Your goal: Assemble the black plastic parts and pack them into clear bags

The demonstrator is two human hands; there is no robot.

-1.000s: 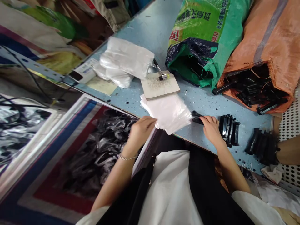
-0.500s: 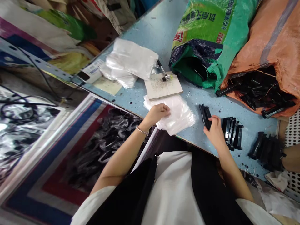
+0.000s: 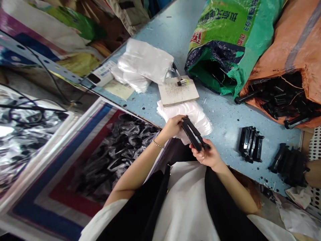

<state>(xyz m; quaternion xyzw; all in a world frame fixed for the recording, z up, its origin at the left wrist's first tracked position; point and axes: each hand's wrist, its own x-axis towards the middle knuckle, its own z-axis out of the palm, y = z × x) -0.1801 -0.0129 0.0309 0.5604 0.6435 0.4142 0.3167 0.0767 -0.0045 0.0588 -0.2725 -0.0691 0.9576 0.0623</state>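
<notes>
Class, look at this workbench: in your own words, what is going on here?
A person holds a long black plastic part in the right hand, with the left hand touching its upper end, above a stack of clear bags at the edge of the blue table. More black parts lie to the right, near an open orange sack of them.

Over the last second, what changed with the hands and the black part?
The right hand lifted the black part off the table beside the stack of black parts and carried it left, over the clear bags. The left hand shifted along the bags to the part's far end. Bags, board, green sack and orange sack stayed put.
</notes>
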